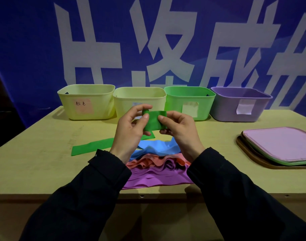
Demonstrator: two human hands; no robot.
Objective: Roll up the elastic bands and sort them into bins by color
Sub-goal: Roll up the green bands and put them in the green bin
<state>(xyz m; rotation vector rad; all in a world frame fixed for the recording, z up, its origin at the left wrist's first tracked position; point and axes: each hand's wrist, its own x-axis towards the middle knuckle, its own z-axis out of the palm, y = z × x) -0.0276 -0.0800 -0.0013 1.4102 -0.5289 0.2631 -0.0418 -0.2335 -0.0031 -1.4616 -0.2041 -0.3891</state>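
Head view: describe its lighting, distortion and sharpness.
Head view: dim, bluish light, corners dark; wide-angle bend curves the table edge; both hands and the green band are sharp; label on the green bin glares blank; black sleeves lose detail.

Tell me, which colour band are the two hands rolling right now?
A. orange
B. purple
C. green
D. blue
C: both the left hand and the right hand pinch the green band, its tail trailing onto the table.
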